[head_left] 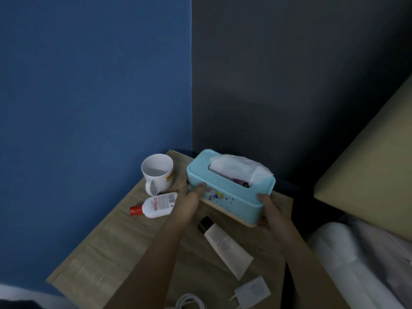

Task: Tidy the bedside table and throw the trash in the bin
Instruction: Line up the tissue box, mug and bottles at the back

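Observation:
A light blue tissue box [234, 190] with a white tissue sticking out of its top stands at the back of the wooden bedside table [107, 244]. My left hand [189, 194] grips the box's left end, thumb on the front edge. My right hand [266, 210] grips its right front corner, fingers under the base. The box looks slightly tilted between both hands. A white mug [157, 171] stands to the left of the box. In front of the mug a small white bottle with a red cap [156, 205] lies on its side.
A white tube with a black cap [225, 244] lies between my forearms. A white charger plug [252, 292] and a coiled white cable [189, 303] sit at the table's front edge. Blue and dark walls meet behind the table. A bed with a beige headboard [367, 175] stands to the right.

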